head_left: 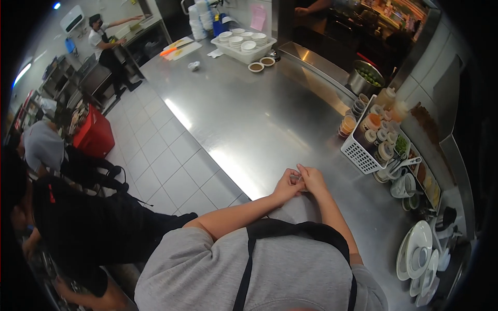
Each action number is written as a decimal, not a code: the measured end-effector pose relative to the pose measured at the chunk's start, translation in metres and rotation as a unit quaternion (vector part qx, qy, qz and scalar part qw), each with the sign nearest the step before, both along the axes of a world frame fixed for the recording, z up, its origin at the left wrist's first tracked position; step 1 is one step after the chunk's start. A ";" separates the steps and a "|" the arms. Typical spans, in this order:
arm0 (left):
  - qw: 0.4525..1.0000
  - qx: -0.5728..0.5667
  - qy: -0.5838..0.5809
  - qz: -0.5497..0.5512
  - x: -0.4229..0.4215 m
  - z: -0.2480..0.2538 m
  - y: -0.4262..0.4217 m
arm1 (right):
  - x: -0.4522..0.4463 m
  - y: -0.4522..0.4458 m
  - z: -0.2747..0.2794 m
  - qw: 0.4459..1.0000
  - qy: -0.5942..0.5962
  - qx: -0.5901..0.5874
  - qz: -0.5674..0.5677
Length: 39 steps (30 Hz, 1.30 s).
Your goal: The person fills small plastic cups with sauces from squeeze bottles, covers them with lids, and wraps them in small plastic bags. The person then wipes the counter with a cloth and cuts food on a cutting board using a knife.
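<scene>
My left hand [287, 188] and my right hand [313, 180] meet over the near edge of the steel counter [244, 119]. The fingers of both are curled in and pressed against each other, with the thumbs close together. Anything between them is too small or too hidden to make out. Right beside the hands is bare steel. The closest objects are off to the right, where a white perforated basket [361, 155] holds several squeeze bottles [371, 122].
White plates [416, 254] are stacked at the right. A pot of green items [365, 78] stands by the pass. At the far end are a bin of small dishes [236, 51], two sauce bowls [256, 67] and a cutting board [179, 49] with an orange-handled knife. Co-workers [101, 44] stand at left.
</scene>
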<state>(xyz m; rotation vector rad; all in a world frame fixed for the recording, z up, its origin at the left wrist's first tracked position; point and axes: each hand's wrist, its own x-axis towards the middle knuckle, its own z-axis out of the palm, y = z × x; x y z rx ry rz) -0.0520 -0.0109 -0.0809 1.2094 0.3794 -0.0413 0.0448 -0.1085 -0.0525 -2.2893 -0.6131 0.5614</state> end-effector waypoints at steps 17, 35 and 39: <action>0.911 0.211 0.068 0.349 -0.114 0.000 0.303 | -0.030 0.200 -0.034 0.940 -0.318 0.069 0.103; 0.970 0.181 -0.056 0.151 -0.049 0.067 0.478 | 0.000 0.253 -0.027 0.952 -0.292 0.063 -0.061; 0.943 0.219 -0.093 0.232 -0.002 0.100 0.561 | 0.015 0.285 -0.023 0.948 -0.304 0.039 -0.085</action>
